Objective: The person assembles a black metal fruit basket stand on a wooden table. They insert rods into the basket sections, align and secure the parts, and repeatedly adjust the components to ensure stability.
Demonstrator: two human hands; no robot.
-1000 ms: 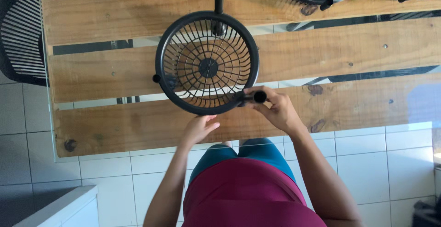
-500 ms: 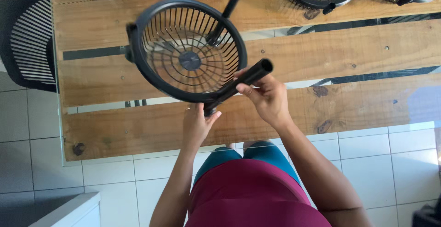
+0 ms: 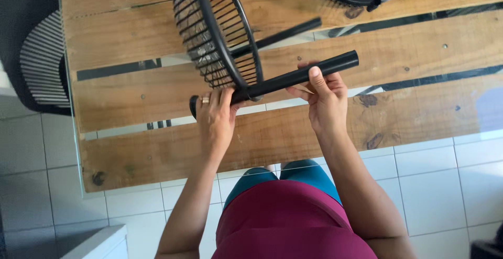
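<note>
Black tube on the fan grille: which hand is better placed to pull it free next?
Probably the right hand: it grips the black tube near its free end. The left hand braces the end under the fan grille.

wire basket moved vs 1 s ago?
Yes. The wire basket was face-up over the table's middle plank; now it is tipped on edge, up-left toward the far plank, with both hands on its black tube.

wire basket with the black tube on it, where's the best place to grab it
Probably the black tube, from the near side, as both hands do now. It is a straight, round bar lying roughly level and clear of the table, whereas the basket stands on edge with thin, open wires.
</note>
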